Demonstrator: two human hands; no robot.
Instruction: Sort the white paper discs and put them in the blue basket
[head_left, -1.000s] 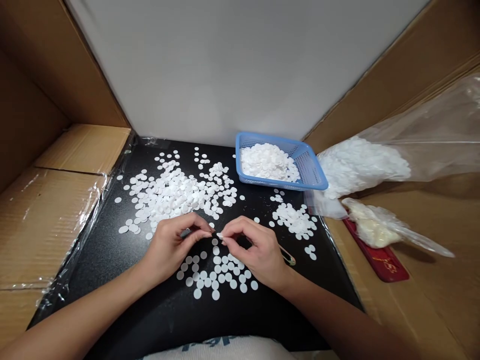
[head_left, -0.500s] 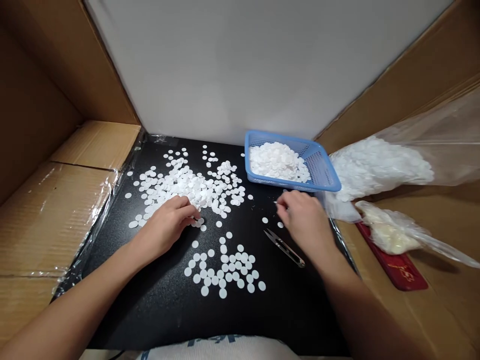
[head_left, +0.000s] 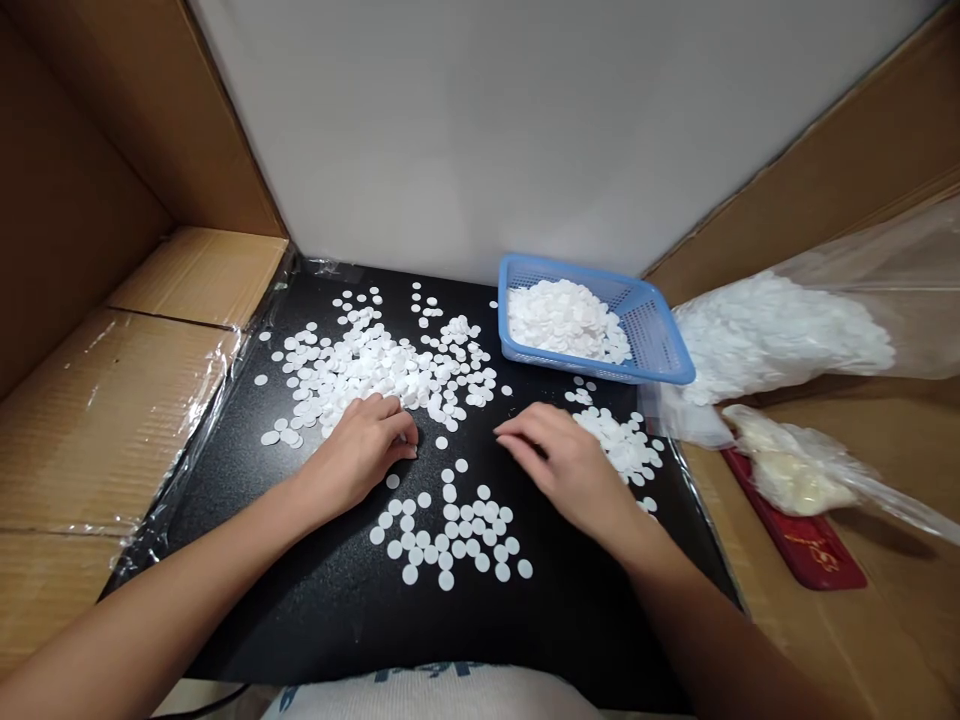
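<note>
Head view: left hand (head_left: 361,445) curled at disc pile (head_left: 379,368), right hand (head_left: 570,460) angled inward; both grips narrow, contents unclear.

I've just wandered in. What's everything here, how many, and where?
Tabletop: one, black, centre
Back panel: one, grey, behind tabletop
Cardboard: several pieces, brown, both sides
Film: count unclear, clear, tabletop's left edge
Basket: one, blue, tabletop's back right
Discs: too many to count, white, left heap, near scatter, right pile, in basket
Large bag: one, clear, white contents, right of basket
Small bag: one, clear, yellowish contents, nearer, right
Flat item: one, red, partly covered by small bag
Cloth: one, pale, bottom edge
Cable: one, dark, bottom left
Left hand: one, bare, left heap's near edge
Right hand: one, bare, beside right pile
</note>
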